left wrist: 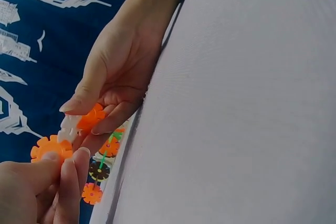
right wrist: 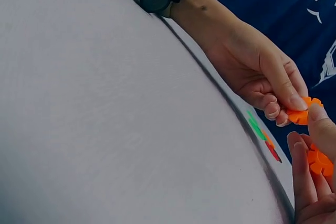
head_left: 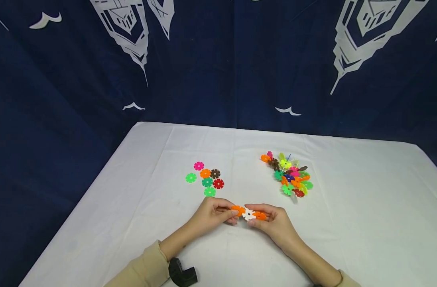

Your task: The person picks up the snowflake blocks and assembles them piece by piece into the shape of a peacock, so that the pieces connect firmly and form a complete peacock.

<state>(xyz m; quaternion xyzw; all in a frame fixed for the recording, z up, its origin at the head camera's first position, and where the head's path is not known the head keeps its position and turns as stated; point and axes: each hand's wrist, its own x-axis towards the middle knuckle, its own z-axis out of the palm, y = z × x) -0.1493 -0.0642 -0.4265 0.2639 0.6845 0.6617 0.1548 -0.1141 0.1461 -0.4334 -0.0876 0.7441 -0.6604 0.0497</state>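
In the head view, my left hand (head_left: 214,212) pinches an orange notched disc (head_left: 236,209) between thumb and fingers. A white notched disc (head_left: 249,215) sits right beside it, in the middle of a short row. At the row's other end is a second orange notched disc (head_left: 260,216), held by my right hand (head_left: 277,223). The thumb of that hand lies at the white disc's lower edge, its index finger along the top. The left wrist view shows the left hand's orange disc (left wrist: 51,149) overlapping the white disc (left wrist: 67,128).
Several loose notched discs, among them a light green disc (head_left: 191,177) and a red disc (head_left: 218,183), lie beyond my left hand. A cluster of joined colourful discs (head_left: 294,175) stands at the back right on the white tablecloth (head_left: 365,199). A dark blue curtain (head_left: 204,71) hangs behind.
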